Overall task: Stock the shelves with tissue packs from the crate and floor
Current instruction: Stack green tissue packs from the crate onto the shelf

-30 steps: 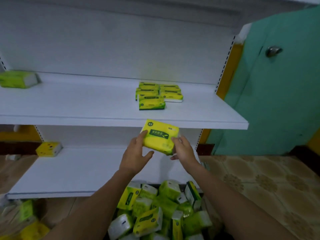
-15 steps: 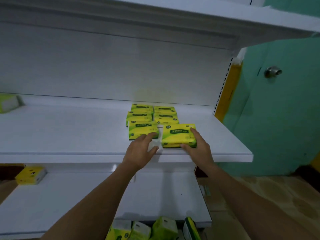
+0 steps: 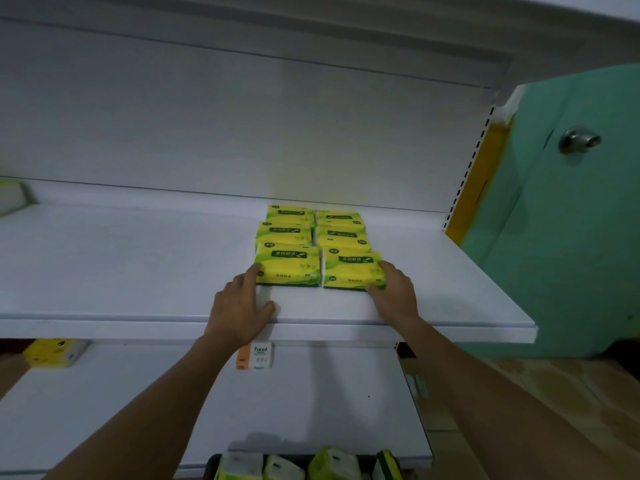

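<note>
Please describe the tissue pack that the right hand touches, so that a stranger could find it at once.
On the white middle shelf, left of the green door, yellow-green tissue packs lie in two columns. The wanted pack is the front one of the right column, nearest the shelf edge. Only it has the right hand on its right end.

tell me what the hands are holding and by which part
The right hand grips the front right tissue pack by its right end. The left hand holds nothing; one finger touches a corner of the front left tissue pack.
</note>
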The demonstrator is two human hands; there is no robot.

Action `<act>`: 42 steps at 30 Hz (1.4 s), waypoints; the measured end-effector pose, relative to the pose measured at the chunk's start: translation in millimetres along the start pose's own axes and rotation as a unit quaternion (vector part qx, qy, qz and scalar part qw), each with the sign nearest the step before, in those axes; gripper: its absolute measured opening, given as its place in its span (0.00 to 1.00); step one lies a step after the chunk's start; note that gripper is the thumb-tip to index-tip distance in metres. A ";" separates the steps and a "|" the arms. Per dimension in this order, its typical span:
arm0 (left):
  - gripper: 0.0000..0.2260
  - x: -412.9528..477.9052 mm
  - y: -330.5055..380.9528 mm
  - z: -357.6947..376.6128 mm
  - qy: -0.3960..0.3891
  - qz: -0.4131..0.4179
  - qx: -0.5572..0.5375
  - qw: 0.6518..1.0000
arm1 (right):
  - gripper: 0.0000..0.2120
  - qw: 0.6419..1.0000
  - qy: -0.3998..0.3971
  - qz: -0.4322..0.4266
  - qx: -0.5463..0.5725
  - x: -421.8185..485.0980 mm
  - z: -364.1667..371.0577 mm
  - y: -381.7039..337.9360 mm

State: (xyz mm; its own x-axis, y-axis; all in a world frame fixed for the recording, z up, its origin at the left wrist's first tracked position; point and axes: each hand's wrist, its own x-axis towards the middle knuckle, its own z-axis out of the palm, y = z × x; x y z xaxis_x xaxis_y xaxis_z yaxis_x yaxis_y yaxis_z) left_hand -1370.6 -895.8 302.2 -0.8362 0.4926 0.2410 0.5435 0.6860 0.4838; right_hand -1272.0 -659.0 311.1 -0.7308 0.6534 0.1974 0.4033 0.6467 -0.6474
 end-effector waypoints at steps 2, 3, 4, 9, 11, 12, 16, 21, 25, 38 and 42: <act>0.30 1.7 -0.6 -1.7 -0.006 -0.009 -0.003 1.000 | 0.25 0.999 0.012 -0.007 0.037 -1.6 0.1 -3.4; 0.30 2.1 -1.0 -2.6 -0.012 -0.011 -0.001 1.000 | 0.24 0.999 0.018 -0.009 0.048 -2.8 -0.4 -4.8; 0.30 2.5 -1.8 -3.1 -0.018 -0.012 0.001 1.000 | 0.22 0.998 0.021 -0.010 0.054 -5.0 -2.2 -6.8; 0.29 -5.2 2.6 -5.7 -0.045 -0.003 0.040 0.998 | 0.24 0.999 0.015 -0.023 0.035 -29.7 -15.4 -14.7; 0.28 -16.2 6.7 -8.8 -0.052 0.011 0.053 0.997 | 0.28 1.000 -0.008 -0.025 0.004 -43.4 -23.2 -16.7; 0.27 -24.1 7.2 -10.2 -0.055 0.024 0.055 0.997 | 0.30 0.999 -0.022 -0.023 -0.014 -50.4 -27.5 -18.1; 0.24 -65.2 -1.9 -17.2 -0.063 0.074 0.074 0.992 | 0.33 0.996 -0.044 -0.029 -0.073 -79.7 -36.9 -24.8; 0.22 -120.7 -25.1 -9.7 -0.086 0.068 0.085 0.990 | 0.30 0.995 -0.036 -0.046 -0.087 -130.1 -23.9 -32.7; 0.22 -168.4 -50.6 19.7 -0.140 0.032 0.089 0.986 | 0.29 0.992 -0.062 -0.072 -0.079 -171.1 8.6 -22.4; 0.21 -274.7 -104.4 150.8 -0.363 -0.134 -0.045 0.921 | 0.24 0.942 -0.291 0.149 -0.073 -301.5 170.6 104.4; 0.34 -299.6 -110.9 186.6 -0.403 -0.161 -0.106 0.895 | 0.24 0.918 -0.324 0.226 -0.026 -329.0 197.7 123.8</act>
State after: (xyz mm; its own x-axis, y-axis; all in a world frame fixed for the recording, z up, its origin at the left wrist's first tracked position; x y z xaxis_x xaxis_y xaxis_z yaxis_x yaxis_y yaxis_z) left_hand -1166.7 -1019.5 19.3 -0.5761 0.5723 -0.5836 0.1864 0.7871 0.5879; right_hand -1090.5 -871.7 20.5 -0.6506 0.4989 -0.5726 0.7588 0.3962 -0.5170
